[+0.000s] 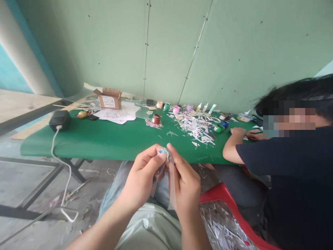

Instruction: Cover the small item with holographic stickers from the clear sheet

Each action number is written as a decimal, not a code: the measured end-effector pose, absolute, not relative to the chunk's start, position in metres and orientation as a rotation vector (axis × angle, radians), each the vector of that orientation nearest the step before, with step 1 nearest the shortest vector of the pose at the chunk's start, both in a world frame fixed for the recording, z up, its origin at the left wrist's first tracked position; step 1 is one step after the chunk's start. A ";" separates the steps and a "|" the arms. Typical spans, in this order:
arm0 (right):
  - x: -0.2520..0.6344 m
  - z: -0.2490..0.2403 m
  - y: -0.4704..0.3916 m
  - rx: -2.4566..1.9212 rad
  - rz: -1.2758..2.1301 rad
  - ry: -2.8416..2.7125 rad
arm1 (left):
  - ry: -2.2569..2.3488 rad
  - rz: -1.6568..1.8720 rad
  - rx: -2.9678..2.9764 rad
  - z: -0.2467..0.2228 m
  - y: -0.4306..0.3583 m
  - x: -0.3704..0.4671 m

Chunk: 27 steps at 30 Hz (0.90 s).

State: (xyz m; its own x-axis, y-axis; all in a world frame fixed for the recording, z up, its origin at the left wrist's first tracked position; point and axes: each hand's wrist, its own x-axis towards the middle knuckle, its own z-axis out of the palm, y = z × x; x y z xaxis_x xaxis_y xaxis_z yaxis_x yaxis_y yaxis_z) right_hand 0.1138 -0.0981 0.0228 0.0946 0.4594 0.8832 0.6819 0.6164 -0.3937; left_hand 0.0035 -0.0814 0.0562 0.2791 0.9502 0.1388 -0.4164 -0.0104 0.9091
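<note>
Close to my body, below the front edge of the green table, my left hand (143, 173) and my right hand (186, 178) are held close together. Between them is a folded piece of clear plastic film (172, 189) with a blue and multicoloured printed patch (163, 151) at its top. My left thumb and fingers pinch the coloured part. The right thumb points up beside it, and those fingers grip the film's right side, which hangs down along the palm. What exactly the print shows is too small to make out.
White paper scraps (197, 126) lie on the green table (117, 139) with paint jars (156, 119) and glue bottles. A cardboard box (110, 100), papers and a black power adapter (59, 120) are to the left. A co-worker (293, 173) sits at right, near a red chair (221, 192) holding scraps.
</note>
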 end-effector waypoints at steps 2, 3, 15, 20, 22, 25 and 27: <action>0.116 0.025 -0.100 -0.984 -0.132 -1.570 | 0.618 1.171 1.128 0.056 -0.081 0.001; 0.116 0.025 -0.101 -0.984 -0.092 -1.576 | 0.605 1.162 1.158 0.057 -0.080 0.000; 0.113 0.023 -0.104 -1.020 -0.061 -1.565 | 0.691 1.237 1.386 0.065 -0.086 -0.002; 0.115 0.022 -0.104 -0.979 -0.211 -1.569 | 0.716 1.233 1.457 0.067 -0.085 -0.007; 0.115 0.021 -0.103 -0.993 -0.253 -1.582 | 0.731 1.247 1.455 0.067 -0.085 -0.007; 0.115 0.021 -0.104 -1.025 -0.293 -1.603 | 0.696 1.242 1.365 0.068 -0.085 -0.005; 0.115 0.021 -0.104 -1.019 -0.303 -1.607 | 0.631 1.210 1.242 0.068 -0.086 -0.004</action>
State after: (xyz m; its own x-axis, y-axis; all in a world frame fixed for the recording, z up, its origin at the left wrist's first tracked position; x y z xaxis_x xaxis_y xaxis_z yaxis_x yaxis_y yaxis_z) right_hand 0.1151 -0.1044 0.0211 0.0289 0.4476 0.8938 0.7424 0.5892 -0.3190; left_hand -0.0037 -0.0859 0.0680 0.3049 0.9238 0.2315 -0.3385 -0.1221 0.9330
